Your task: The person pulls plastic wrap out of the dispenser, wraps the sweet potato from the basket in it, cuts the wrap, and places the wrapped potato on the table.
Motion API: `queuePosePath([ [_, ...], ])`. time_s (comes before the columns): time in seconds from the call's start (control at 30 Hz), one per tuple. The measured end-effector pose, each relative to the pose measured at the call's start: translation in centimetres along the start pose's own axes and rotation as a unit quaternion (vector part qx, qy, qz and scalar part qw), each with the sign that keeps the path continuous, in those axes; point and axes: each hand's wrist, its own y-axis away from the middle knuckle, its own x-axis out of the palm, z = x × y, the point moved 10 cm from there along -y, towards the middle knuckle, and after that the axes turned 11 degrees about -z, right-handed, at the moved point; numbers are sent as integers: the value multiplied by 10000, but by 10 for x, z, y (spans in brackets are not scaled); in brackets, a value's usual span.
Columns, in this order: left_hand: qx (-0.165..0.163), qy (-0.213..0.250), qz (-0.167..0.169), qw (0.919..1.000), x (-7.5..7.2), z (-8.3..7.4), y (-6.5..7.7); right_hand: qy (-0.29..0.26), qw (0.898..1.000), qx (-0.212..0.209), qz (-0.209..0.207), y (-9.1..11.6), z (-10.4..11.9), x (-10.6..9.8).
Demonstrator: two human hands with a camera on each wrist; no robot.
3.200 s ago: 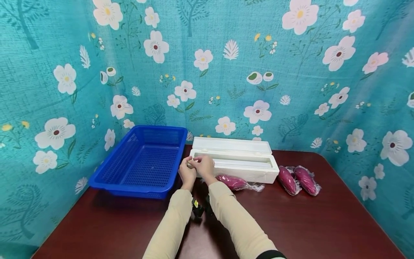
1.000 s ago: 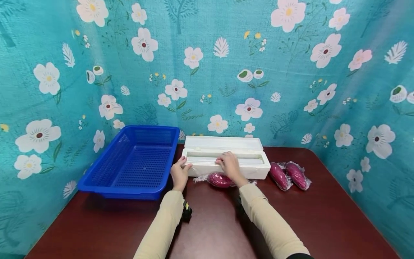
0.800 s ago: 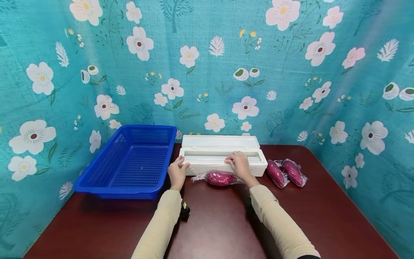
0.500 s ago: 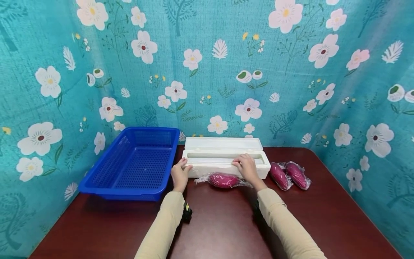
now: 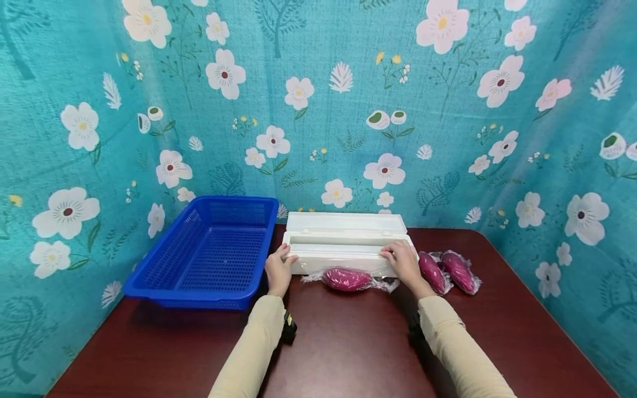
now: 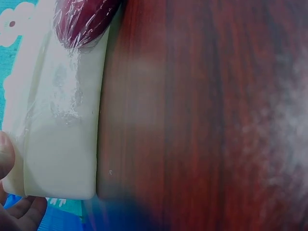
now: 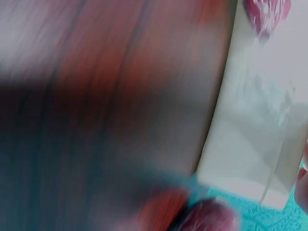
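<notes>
A white cling film dispenser box point(image 5: 320, 264) stands at the back of the table, its lid point(image 5: 346, 223) tipped back and the white roll showing inside. My left hand point(image 5: 280, 271) grips its left end, thumb on the near top edge; fingertips point(image 6: 30, 214) curl round that end in the left wrist view. My right hand point(image 5: 404, 262) pinches at the front rail near the right end; its fingers hide most of the slide cutter there. Against the box front lies a shiny magenta oblong vegetable point(image 5: 346, 279) in clear film point(image 5: 383, 284), apart from both hands.
Two more film-wrapped magenta oblong vegetables point(image 5: 432, 272) point(image 5: 460, 271) lie right of the box. A blue perforated plastic basket point(image 5: 199, 299) stands at the left. Floral cloth point(image 5: 343, 138) hangs close behind the dark red table point(image 5: 338, 348).
My right hand has slid from the box's left end along the front rail to near its right end. The left hand stays at the left end. The vegetables have not visibly moved.
</notes>
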Motion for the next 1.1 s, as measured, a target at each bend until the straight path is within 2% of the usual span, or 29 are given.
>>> queuePosePath([
  [0.1, 21, 12, 4, 10000, 0, 0, 1, 70, 9999, -59, -42, 2, -3, -6],
  [0.33, 183, -49, -63, 9998, -2, -4, 1, 99, 9998, 20, 161, 4, -8, -5],
  [0.57, 364, -267, -127, 9989, -2, -9, 3, -8, 9999, -151, 16, 4, -5, -10],
  [0.77, 464, -337, -116, 9983, -1, -11, 4, 112, 9999, -125, -10, 6, -7, -11],
  [0.9, 510, -356, -65, 9980, 5, -13, 6, 227, 9997, -36, 0, 8, -13, -14],
  [1.1, 599, -314, -73, 9977, 10, -14, 8, 413, 9990, -138, -78, 10, -25, -32],
])
